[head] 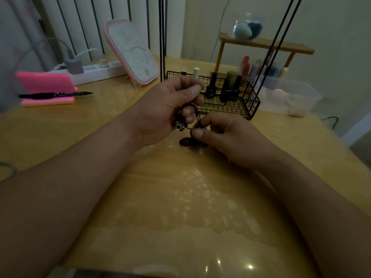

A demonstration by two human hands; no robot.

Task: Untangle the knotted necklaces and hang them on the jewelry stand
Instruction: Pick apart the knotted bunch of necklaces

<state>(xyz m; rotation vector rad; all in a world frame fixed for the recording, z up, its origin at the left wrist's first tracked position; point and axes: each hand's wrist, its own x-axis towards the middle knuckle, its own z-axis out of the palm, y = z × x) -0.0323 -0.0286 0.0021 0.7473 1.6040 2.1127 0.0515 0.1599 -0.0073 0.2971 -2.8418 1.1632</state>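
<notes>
A tangle of dark cord necklaces [187, 119] with beads and a small silver bead hangs between my two hands above the wooden table [180, 197]. My left hand [168, 109] grips the upper part of the tangle, fingers curled round the cords. Just below and to the right, my right hand [218, 133] pinches a cord between thumb and forefinger. A dark oval pendant [185, 141] lies on the table under the hands. Thin black rods [163, 37] rise behind the hands; a second pair of black rods [281, 37] slants up at the right, tops out of view.
A black wire basket [249, 101] with nail polish bottles stands just behind the hands. A pink-framed mirror [132, 51], a power strip [96, 72], pink sticky notes with a pen [54, 94], a wooden shelf [265, 45] and a clear plastic box [289, 97] line the back.
</notes>
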